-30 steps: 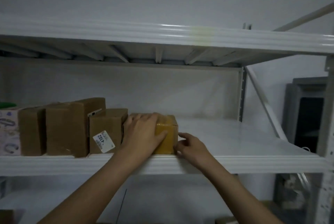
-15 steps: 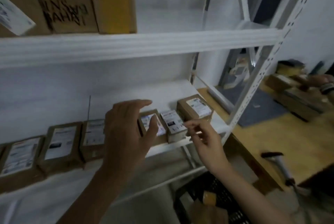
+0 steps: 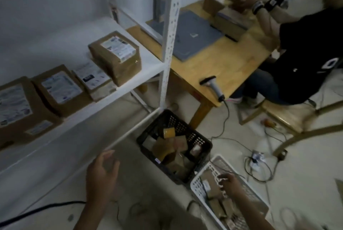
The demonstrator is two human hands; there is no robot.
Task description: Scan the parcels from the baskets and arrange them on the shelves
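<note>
Head view: left hand (image 3: 103, 176) loose-fingered, right hand (image 3: 231, 184) at a stiff, probably light parcel (image 3: 211, 189), grip unclear; take its sides.

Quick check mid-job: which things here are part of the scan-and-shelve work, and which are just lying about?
Job: white basket, black basket, loose parcels inside, barcode scanner, shelf, labelled parcels on it.
Lying about: closed laptop, power strip, black floor cable.

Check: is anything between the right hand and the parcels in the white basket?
Nothing visible. The right hand is down inside the open-topped white basket, with its fingers over the brown parcels. Whether it grips one is too blurred to tell.
</note>
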